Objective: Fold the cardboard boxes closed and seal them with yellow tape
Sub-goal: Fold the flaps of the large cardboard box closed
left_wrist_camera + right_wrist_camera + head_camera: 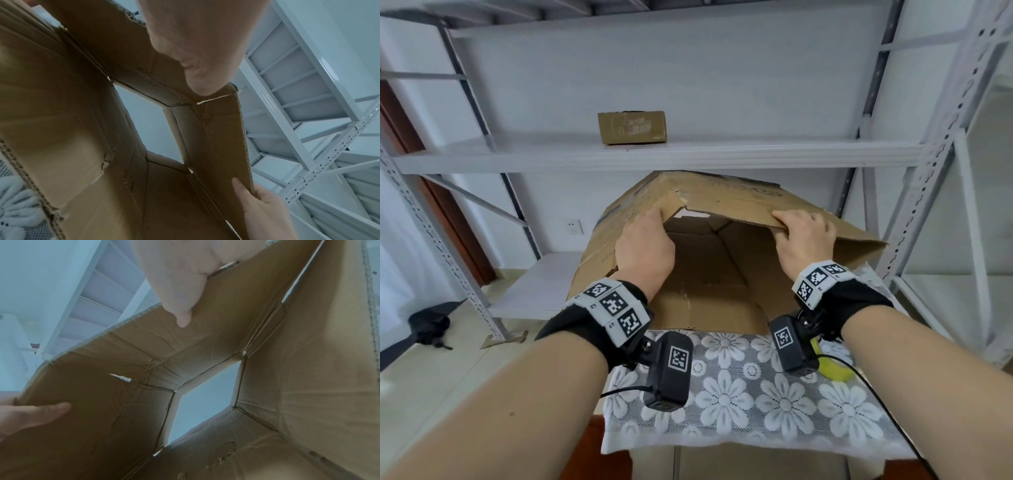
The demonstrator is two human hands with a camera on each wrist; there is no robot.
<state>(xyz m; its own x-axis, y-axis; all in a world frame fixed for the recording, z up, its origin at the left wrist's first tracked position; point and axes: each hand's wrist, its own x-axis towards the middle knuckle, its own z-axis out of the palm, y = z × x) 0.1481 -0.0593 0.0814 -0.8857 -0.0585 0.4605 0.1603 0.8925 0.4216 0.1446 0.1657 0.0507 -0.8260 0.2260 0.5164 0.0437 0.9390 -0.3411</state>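
Note:
A large brown cardboard box (722, 274) lies on its side on the table, its open end facing me. Both hands hold the edge of its upper flap (726, 202). My left hand (654, 222) grips the flap's torn left corner. My right hand (792, 224) pinches the flap's edge further right, thumb beneath (183, 318) and fingers on top. Inside, the far end flaps (257, 340) stand partly open, leaving a gap (205, 402). In the left wrist view my left hand (205, 73) presses the cardboard near the flap's corner. A yellow tape roll (834, 370) lies on the table, half hidden behind my right wrist.
The table wears a white lace flower cloth (739, 394). A grey metal shelving rack (654, 154) stands right behind the box, with a small cardboard box (631, 127) on its shelf. More racking (962, 205) stands to the right. A dark bag (428, 325) lies on the floor at left.

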